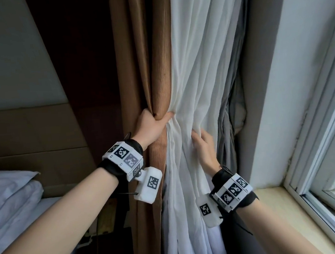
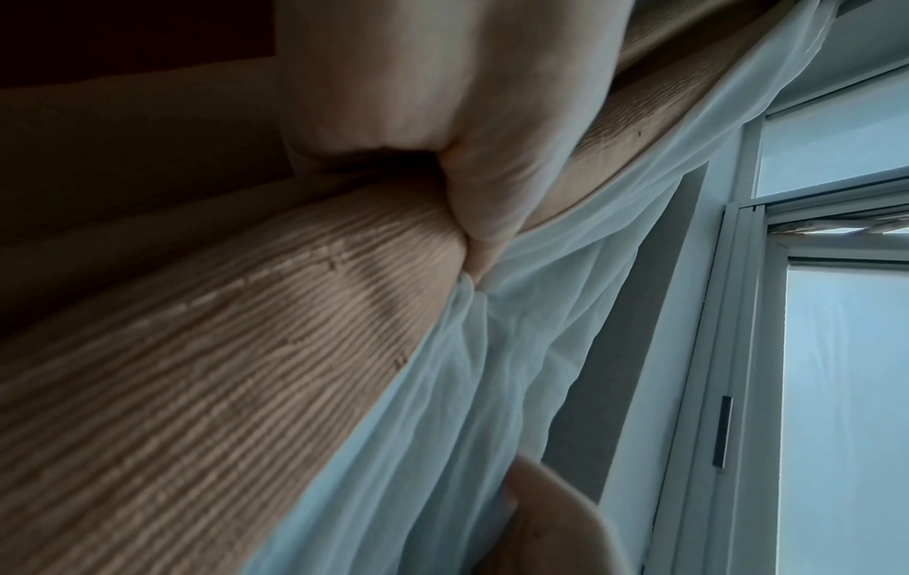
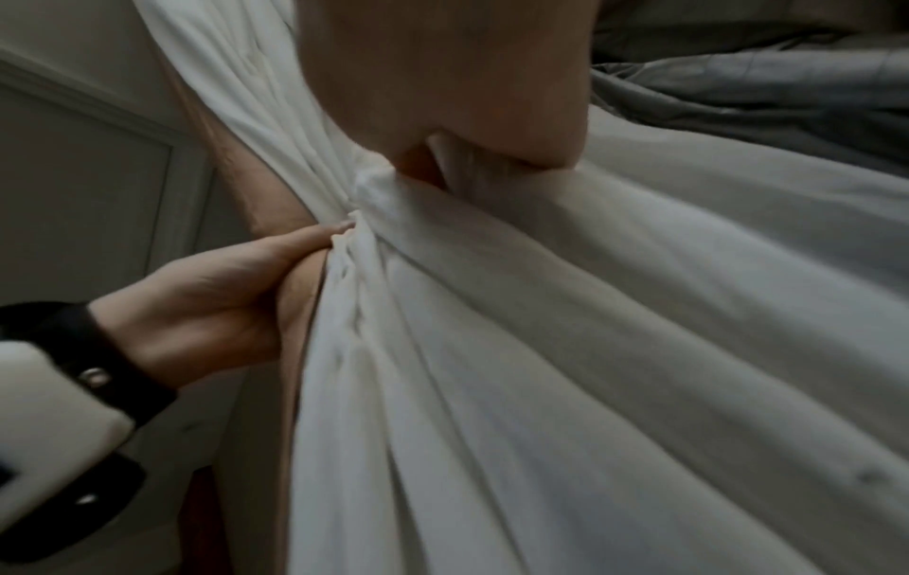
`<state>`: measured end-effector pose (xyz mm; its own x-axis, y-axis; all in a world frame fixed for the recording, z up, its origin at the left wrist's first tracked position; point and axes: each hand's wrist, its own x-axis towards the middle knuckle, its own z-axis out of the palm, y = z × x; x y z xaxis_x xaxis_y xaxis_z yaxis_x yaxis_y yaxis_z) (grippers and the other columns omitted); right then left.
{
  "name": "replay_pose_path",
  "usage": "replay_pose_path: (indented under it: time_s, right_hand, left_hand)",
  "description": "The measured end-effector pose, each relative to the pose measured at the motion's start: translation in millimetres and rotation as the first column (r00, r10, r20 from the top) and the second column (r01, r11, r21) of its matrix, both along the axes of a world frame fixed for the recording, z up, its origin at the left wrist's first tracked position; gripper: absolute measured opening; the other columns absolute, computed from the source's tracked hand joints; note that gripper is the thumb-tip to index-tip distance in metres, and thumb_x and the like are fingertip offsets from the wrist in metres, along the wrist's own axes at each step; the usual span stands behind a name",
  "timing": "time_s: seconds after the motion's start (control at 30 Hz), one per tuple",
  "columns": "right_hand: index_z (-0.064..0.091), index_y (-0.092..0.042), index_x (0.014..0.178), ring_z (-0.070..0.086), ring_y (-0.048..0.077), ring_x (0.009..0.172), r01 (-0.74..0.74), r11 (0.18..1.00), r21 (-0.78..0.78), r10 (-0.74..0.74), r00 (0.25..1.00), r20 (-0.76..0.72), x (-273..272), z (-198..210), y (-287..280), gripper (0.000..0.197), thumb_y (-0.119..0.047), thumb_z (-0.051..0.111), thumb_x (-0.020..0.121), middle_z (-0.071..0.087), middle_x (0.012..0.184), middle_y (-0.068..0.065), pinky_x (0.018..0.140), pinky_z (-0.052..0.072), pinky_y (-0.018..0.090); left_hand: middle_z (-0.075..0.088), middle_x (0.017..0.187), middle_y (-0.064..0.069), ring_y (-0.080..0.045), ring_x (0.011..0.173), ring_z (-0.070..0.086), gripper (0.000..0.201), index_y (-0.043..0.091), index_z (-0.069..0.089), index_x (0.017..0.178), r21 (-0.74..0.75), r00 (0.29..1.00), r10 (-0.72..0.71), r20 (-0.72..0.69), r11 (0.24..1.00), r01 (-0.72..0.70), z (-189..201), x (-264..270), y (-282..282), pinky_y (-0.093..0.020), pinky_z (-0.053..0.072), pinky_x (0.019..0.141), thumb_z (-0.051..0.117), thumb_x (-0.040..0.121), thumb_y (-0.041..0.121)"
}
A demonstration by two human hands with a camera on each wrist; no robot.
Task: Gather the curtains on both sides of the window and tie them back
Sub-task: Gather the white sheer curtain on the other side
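Note:
A ribbed brown curtain hangs beside a white sheer curtain, with a grey lining curtain behind the sheer. My left hand grips the brown curtain's edge together with a bunch of the sheer, thumb on the sheer side. In the left wrist view the left hand squeezes the brown curtain against the sheer. My right hand is lower and to the right, holding folds of the sheer; its fingertips are hidden behind the cloth. No tie-back shows.
A bed with white pillows lies at the left, below a padded headboard. The window frame and a pale sill run along the right. A white wall pier stands between the curtains and the window.

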<state>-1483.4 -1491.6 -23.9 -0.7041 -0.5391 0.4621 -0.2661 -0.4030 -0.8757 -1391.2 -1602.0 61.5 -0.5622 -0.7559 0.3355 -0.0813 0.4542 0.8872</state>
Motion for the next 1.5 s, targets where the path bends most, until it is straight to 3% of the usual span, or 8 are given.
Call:
replay_pose_path:
  time_s: [0.13, 0.3, 0.63, 1.0, 1.13, 1.23, 1.37, 1.5]
  right_hand:
    - [0.050, 0.007, 0.097, 0.052, 0.029, 0.083, -0.065, 0.997, 0.042, 0.068, 0.996, -0.061, 0, -9, -5, 0.050, -0.042, 0.057, 0.088, 0.055, 0.089, 0.015, 0.079, 0.044, 0.040]
    - [0.056, 0.000, 0.089, 0.056, 0.021, 0.072, -0.002, 0.996, 0.092, 0.012, 0.994, -0.111, -3, -5, -21, 0.014, -0.013, 0.051, 0.090, 0.060, 0.079, 0.014, 0.067, 0.046, 0.039]
    - [0.059, -0.006, 0.113, 0.065, 0.012, 0.099, -0.317, 0.929, 0.191, 0.332, 0.942, -0.049, 23, 21, -35, 0.043, 0.003, 0.048, 0.072, 0.069, 0.101, -0.003, 0.082, 0.052, 0.021]
    - [0.061, -0.001, 0.118, 0.063, 0.028, 0.106, -0.541, 0.801, 0.256, 0.534, 0.840, 0.102, 0, 36, -38, 0.053, 0.010, 0.046, 0.068, 0.068, 0.110, 0.013, 0.095, 0.049, 0.039]
    - [0.072, 0.002, 0.096, 0.069, 0.019, 0.086, -0.016, 1.000, 0.006, 0.015, 1.000, 0.021, -25, 24, -24, 0.031, 0.008, 0.049, 0.075, 0.074, 0.088, 0.010, 0.081, 0.054, 0.031]
    - [0.066, -0.006, 0.101, 0.059, 0.017, 0.094, 0.586, 0.810, -0.012, -0.585, 0.809, 0.052, -51, 11, -24, 0.035, -0.021, 0.063, 0.070, 0.064, 0.097, 0.005, 0.086, 0.047, 0.031]
    - [0.034, -0.012, 0.139, 0.033, 0.030, 0.132, 0.639, 0.722, 0.264, -0.650, 0.758, -0.056, -71, 10, -34, 0.096, -0.044, 0.082, 0.063, 0.039, 0.139, 0.014, 0.111, 0.025, 0.046]
    - [0.020, -0.008, 0.145, 0.038, 0.033, 0.134, 0.597, 0.742, 0.304, -0.604, 0.793, -0.080, -84, 10, -48, 0.108, -0.044, 0.081, 0.065, 0.042, 0.144, 0.014, 0.111, 0.022, 0.047]
  left_hand:
    - [0.061, 0.121, -0.003, -0.017, 0.113, 0.058, 0.062, 0.006, 0.052, 0.121, 0.046, 0.998, -0.069, 0.007, 0.997, 0.069, 0, -2, -3, -0.033, 0.046, 0.100, 0.076, 0.075, 0.038]
    - [0.061, 0.095, 0.015, 0.003, 0.092, 0.058, 0.027, 0.023, 0.055, 0.100, 0.058, 0.968, -0.241, 0.069, 0.970, 0.237, 11, 3, 5, -0.003, 0.044, 0.077, 0.073, 0.080, 0.021]
    - [0.061, 0.120, 0.000, -0.012, 0.112, 0.058, 0.077, 0.009, 0.048, 0.127, -0.032, 0.981, -0.144, 0.132, 0.988, 0.149, 18, 0, -15, -0.027, 0.045, 0.100, 0.085, 0.063, 0.034]
    - [0.061, 0.116, -0.014, -0.027, 0.108, 0.060, 0.052, 0.002, 0.049, 0.113, -0.058, 0.981, 0.195, 0.021, 0.979, -0.194, 15, -1, -20, -0.041, 0.049, 0.095, 0.074, 0.074, 0.026]
    - [0.062, 0.106, -0.013, -0.028, 0.103, 0.061, 0.036, 0.007, 0.050, 0.097, -0.089, 0.976, 0.219, 0.016, 0.972, -0.216, 13, 2, -20, -0.039, 0.050, 0.091, 0.073, 0.076, 0.024]
    - [0.059, 0.100, -0.009, -0.028, 0.102, 0.061, 0.033, 0.013, 0.046, 0.088, -0.093, 0.975, 0.222, 0.025, 0.971, -0.218, 12, 4, -19, -0.039, 0.051, 0.090, 0.073, 0.076, 0.027]
    - [0.063, 0.107, -0.012, -0.031, 0.103, 0.060, 0.045, 0.001, 0.054, 0.102, -0.137, 0.968, 0.247, 0.049, 0.962, -0.238, 13, 6, -14, -0.039, 0.049, 0.090, 0.073, 0.076, 0.032]
    - [0.065, 0.105, -0.015, -0.032, 0.109, 0.054, 0.041, 0.003, 0.057, 0.093, -0.259, 0.949, 0.304, 0.085, 0.926, -0.273, 11, 7, -13, -0.035, 0.036, 0.099, 0.069, 0.079, 0.039]
